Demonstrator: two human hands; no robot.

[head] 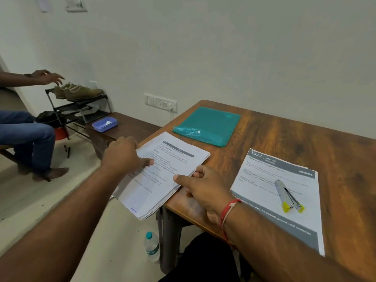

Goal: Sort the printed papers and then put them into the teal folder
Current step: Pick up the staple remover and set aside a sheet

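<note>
A stack of printed papers (162, 169) lies at the left edge of the wooden table (295, 135) and hangs partly over that edge. My left hand (124, 154) grips the stack's left side, thumb on top. My right hand (205, 186) pinches its right edge, thumb on the top sheet. The teal folder (207, 125) lies closed farther back on the table. A second printed sheet (270, 180) with a grey header lies to the right, separate from the stack.
A silver and yellow stapler (288, 195) rests on the right sheet. A water bottle (152, 246) stands on the floor below the table corner. A blue box (104, 124) sits on a low bench. Another person (26, 135) sits at far left beside a shoe rack (79, 104).
</note>
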